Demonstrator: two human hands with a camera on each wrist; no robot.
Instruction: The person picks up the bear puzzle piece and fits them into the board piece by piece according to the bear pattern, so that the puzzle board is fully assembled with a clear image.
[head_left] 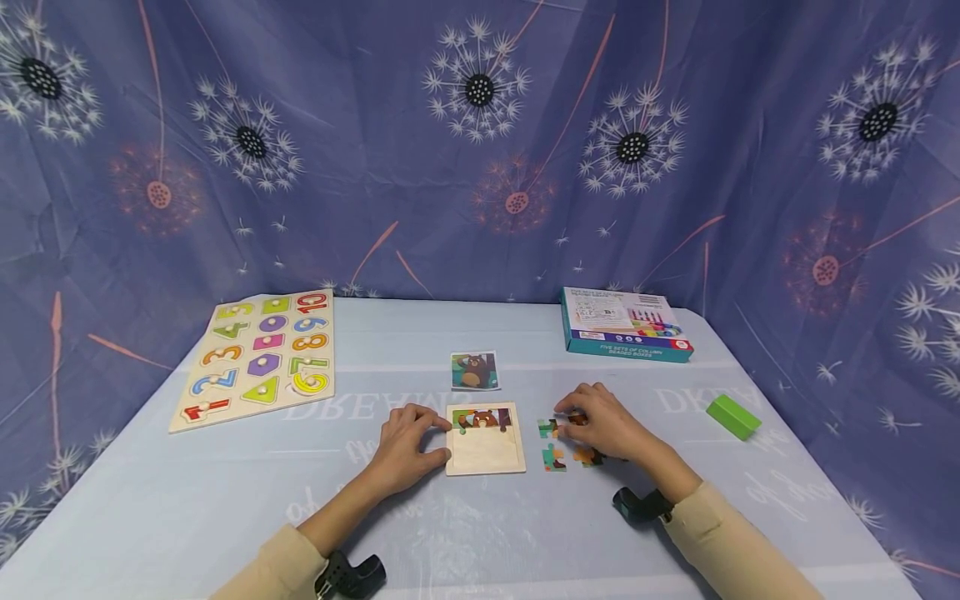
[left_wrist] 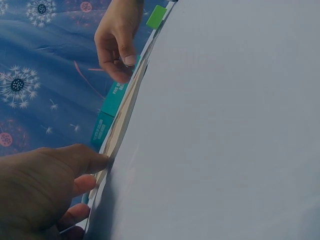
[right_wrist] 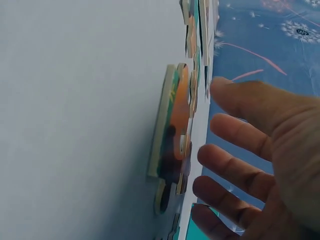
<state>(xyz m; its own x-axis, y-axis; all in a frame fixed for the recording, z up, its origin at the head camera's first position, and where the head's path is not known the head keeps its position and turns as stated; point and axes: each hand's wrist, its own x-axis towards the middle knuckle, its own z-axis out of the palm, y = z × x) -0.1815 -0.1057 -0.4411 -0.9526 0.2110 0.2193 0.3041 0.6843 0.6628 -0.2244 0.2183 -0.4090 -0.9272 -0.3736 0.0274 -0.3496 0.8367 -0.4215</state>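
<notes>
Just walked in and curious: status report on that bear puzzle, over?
Left hand at puzzle board, left edge. Right hand over loose pieces, none gripped. Top strip filled, bare wood below. No obstacle seen between board and pieces.

On my left, toward the back of the pale bench (head_left: 450,537), lay a board (head_left: 249,342) with coloured numerals from one to ten in two columns and shapes between them. A teal-sided box (head_left: 628,343) lay flat at the back right, beads pictured on its top. Nearer me, by the right edge, I had a green block (head_left: 733,417). Behind everything hung a blue-purple curtain (head_left: 360,150) printed with white and pink dandelions.
</notes>
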